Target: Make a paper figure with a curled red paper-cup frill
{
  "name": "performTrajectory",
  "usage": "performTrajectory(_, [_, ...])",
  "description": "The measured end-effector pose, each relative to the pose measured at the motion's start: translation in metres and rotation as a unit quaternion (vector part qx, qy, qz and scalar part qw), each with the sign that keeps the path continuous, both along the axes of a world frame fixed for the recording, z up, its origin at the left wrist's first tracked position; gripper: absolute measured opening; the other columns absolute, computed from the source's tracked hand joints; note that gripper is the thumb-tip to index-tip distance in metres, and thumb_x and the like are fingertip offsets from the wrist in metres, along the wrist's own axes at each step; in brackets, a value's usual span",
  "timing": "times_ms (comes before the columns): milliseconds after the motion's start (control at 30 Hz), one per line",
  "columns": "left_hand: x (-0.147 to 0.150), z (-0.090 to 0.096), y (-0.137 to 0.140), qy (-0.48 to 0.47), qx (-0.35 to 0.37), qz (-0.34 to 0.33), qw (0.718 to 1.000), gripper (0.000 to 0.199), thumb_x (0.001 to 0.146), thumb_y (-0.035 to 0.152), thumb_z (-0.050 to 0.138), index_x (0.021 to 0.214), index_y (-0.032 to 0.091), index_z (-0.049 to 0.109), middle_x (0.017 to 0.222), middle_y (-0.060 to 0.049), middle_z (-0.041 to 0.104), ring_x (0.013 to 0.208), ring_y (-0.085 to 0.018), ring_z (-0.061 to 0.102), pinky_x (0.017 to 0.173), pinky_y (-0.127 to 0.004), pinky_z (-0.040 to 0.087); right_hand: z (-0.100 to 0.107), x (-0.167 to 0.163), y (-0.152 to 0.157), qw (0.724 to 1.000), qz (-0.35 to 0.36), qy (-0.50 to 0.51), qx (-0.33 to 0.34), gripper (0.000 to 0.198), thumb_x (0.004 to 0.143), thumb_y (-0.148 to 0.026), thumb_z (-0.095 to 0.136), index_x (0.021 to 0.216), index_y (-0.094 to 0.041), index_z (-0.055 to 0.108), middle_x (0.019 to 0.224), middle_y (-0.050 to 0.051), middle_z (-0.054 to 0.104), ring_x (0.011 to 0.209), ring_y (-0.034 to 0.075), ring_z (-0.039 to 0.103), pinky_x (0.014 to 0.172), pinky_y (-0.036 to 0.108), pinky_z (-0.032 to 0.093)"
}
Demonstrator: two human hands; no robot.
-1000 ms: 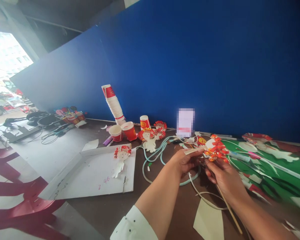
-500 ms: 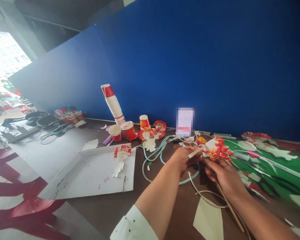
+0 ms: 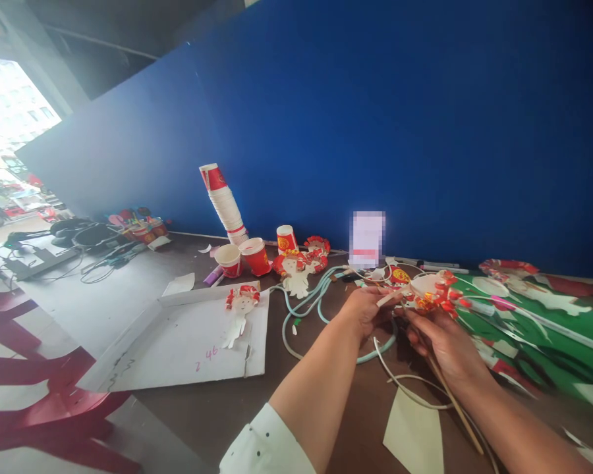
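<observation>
My left hand [image 3: 363,312] is closed, its fingers pinching the white tab of a paper-cup cutout [image 3: 422,284] with a curled red-and-gold fringe. Close on its right, my right hand [image 3: 439,334] grips a thin wooden stick [image 3: 457,405] that slants down toward the table's front. The stick's upper end and some fingertips are hidden under the cutout. Below the hands runs a loop of pale cord [image 3: 415,401], near a cream paper piece [image 3: 415,431].
Left of my hands lie a blue cable [image 3: 326,283], paper figures [image 3: 294,276] and a shallow white box lid [image 3: 172,345] bearing another figure [image 3: 240,313]. Behind stand a leaning cup stack [image 3: 226,207] and red cups [image 3: 255,257]. Scissors [image 3: 528,362] lie on the green mat [image 3: 568,329] at right.
The fringed cutout has tipped flatter and shifted slightly right between my hands. Both hands keep their hold, and the things on the table stay put.
</observation>
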State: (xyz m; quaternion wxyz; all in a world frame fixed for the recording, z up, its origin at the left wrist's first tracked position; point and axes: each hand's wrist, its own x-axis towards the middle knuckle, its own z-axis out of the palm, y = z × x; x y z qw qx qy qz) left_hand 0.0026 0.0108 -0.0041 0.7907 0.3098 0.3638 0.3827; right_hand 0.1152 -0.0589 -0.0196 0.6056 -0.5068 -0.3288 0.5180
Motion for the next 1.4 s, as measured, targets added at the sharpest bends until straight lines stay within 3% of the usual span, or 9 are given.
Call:
performTrajectory(367, [0.0012, -0.003, 0.0001, -0.012, -0.008, 0.03, 0.999, 0.022, 0.056, 0.012, 0.081, 0.067, 0.009, 0.063, 0.068, -0.003, 0.063, 0.061, -0.01, 0.058, 0.06, -0.022, 0.049, -0.0038, 0.0011, 0.0009, 1.0, 0.023, -0.009, 0.004, 0.028, 0.063, -0.035, 0.076, 0.084, -0.021, 0.063, 0.062, -0.001, 0.057, 0.045, 0.009, 0.043, 0.034, 0.02, 0.027])
performTrajectory(700, [-0.0016, 0.002, -0.0019, 0.005, -0.022, 0.026, 0.999, 0.019, 0.06, 0.009, 0.077, 0.066, 0.01, 0.059, 0.065, -0.002, 0.062, 0.055, -0.009, 0.058, 0.054, -0.02, 0.049, -0.0024, 0.0003, 0.0004, 1.0, 0.027, -0.009, -0.008, 0.031, 0.062, -0.038, 0.076, 0.083, -0.02, 0.06, 0.055, -0.004, 0.05, 0.043, 0.007, 0.04, 0.034, 0.018, 0.026])
performTrajectory(967, [-0.001, 0.0033, -0.004, -0.016, -0.023, 0.006, 1.0, 0.014, 0.063, 0.008, 0.075, 0.076, 0.008, 0.07, 0.07, -0.004, 0.064, 0.061, -0.01, 0.059, 0.064, -0.022, 0.049, -0.0027, 0.0011, 0.0001, 0.999, 0.04, -0.016, -0.006, 0.033, 0.064, -0.04, 0.075, 0.087, -0.022, 0.058, 0.052, -0.006, 0.047, 0.042, 0.007, 0.037, 0.034, 0.018, 0.023])
performTrajectory(1233, [-0.0016, -0.0018, -0.0009, -0.014, -0.012, -0.008, 1.0, 0.01, 0.065, 0.01, 0.075, 0.074, 0.01, 0.07, 0.073, -0.004, 0.065, 0.062, -0.009, 0.057, 0.069, -0.024, 0.047, -0.0016, 0.0009, -0.001, 0.999, 0.024, -0.011, -0.024, 0.034, 0.062, -0.039, 0.076, 0.084, -0.022, 0.058, 0.055, -0.005, 0.048, 0.043, 0.007, 0.039, 0.034, 0.017, 0.023])
performTrajectory(1400, [-0.0034, -0.0012, -0.0024, -0.023, -0.003, -0.005, 1.0, 0.017, 0.062, 0.013, 0.077, 0.077, 0.011, 0.069, 0.073, -0.003, 0.064, 0.06, -0.009, 0.056, 0.064, -0.023, 0.046, 0.0016, 0.0008, -0.0019, 0.999, 0.036, 0.018, -0.018, 0.041, 0.061, -0.035, 0.077, 0.096, -0.023, 0.059, 0.076, -0.001, 0.061, 0.048, 0.006, 0.042, 0.035, 0.015, 0.026])
